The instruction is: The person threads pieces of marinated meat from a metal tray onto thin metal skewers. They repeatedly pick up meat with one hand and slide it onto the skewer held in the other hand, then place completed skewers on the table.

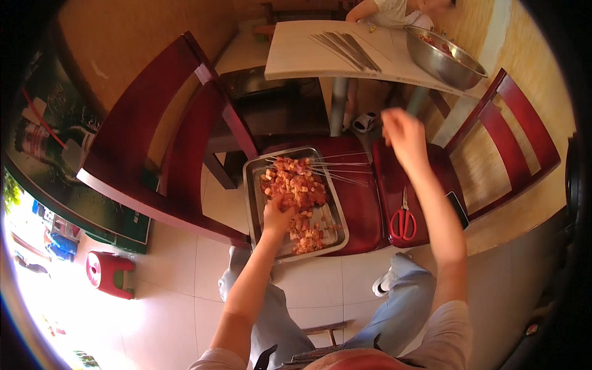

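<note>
My left hand [279, 215] is down in a metal tray [341, 217], its fingers closed into cubed raw meat [296, 185] coated in reddish marinade. The meat hides the fingertips. Several thin metal skewers [342, 163] stick out from the meat over the tray's right rim, their bare ends above the red chair seat. My right hand [403, 132] is raised away from the tray, above the far side of the right-hand chair seat. Its fingers are curled and blurred, so whether anything is in them does not show. The tray rests on a dark red wooden chair seat [360, 208].
Red-handled scissors [403, 222] and a phone [457, 209] lie on the right chair seat. Beyond, a table [296, 51] carries a bundle of metal skewers [351, 51] and a steel bowl [439, 60] of meat; a person [393, 11] sits behind it. A red stool [109, 274] stands left.
</note>
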{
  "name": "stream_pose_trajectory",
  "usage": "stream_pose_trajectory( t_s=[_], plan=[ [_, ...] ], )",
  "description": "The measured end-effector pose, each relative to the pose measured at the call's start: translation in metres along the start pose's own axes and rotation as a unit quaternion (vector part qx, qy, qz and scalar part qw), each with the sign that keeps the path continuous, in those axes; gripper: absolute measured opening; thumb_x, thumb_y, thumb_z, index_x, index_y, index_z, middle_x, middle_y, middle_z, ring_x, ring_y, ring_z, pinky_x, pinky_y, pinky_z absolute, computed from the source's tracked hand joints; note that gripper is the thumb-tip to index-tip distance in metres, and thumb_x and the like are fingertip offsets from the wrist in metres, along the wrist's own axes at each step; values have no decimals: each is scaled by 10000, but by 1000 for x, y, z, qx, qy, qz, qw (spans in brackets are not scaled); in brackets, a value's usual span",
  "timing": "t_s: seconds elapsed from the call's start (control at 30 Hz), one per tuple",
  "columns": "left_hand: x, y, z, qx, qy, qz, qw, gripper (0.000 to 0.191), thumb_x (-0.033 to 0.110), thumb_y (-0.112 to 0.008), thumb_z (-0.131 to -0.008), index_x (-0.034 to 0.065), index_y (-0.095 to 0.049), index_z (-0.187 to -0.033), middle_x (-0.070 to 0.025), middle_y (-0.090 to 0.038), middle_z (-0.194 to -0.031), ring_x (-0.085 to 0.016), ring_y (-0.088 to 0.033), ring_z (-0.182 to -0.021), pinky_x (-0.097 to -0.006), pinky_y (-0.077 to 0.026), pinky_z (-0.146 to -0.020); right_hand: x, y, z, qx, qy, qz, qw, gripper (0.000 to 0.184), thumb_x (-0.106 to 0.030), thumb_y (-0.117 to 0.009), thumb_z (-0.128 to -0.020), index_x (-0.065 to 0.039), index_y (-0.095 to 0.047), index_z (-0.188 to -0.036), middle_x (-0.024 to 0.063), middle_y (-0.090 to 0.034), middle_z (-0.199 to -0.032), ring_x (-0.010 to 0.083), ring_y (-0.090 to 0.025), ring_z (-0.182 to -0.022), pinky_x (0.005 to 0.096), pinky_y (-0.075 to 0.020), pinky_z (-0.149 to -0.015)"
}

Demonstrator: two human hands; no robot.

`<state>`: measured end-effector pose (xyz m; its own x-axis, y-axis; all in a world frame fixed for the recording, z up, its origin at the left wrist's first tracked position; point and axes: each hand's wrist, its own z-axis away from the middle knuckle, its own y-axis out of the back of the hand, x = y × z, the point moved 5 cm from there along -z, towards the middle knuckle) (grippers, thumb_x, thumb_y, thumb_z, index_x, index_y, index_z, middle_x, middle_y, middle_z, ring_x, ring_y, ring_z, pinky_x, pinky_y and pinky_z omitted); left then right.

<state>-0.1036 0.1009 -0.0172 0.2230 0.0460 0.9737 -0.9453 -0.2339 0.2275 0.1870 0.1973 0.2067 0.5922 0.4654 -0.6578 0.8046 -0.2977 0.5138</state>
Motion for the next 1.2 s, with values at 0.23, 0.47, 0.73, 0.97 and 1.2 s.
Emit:
stream_pose_trajectory(
  t_s=[0.23,0.47,0.73,0.97,1.2],
  plan=[
    [9,-17,-2,-21,-24,98,995,317,5,-653,-742,7,-651,-1059,-27,-641,-775,-98,-598,-707,-251,-492,-671,73,-36,-230,-42,-116,282,952,661,-616,-556,-821,-39,-650,-1130,224,-637,-1084,385,-588,-1045,447,-450,-888],
    [15,-2,4,-45,18,67,997,340,-9,-635,-763,6,-630,-1102,-24,-647,-804,-89,-600,-727,-235,-487,-648,57,-103,-243,-21,-206,445,871,525,-523,-532,-867,-131,-638,-1200,200,-548,-1284,350,-455,-1262,447,-389,-985],
    [14,7,6,-45,28,100,994,326,-20,-612,-808,12,-604,-1132,12,-611,-770,-51,-550,-648,-205,-450,-532,48,-110,-242,-15,-156,435,887,335,-166,-459,-907,-82,-648,-1171,194,-582,-1254,361,-580,-1134,460,-490,-887],
    [19,0,7,-2,-52,32,998,283,-20,-602,-786,-11,-638,-1066,6,-611,-755,-57,-548,-661,-219,-461,-599,34,-85,-196,-42,-186,454,870,341,-171,-449,-932,-62,-632,-1198,212,-546,-1282,367,-531,-1185,496,-458,-913],
    [23,-1,17,-26,-60,31,997,311,13,-646,-721,-3,-646,-1032,-52,-669,-788,-148,-641,-708,-273,-503,-768,54,-72,-189,-126,-156,469,860,353,-147,-481,-906,-49,-614,-1218,229,-521,-1315,383,-523,-1200,472,-465,-942]
  ],
)
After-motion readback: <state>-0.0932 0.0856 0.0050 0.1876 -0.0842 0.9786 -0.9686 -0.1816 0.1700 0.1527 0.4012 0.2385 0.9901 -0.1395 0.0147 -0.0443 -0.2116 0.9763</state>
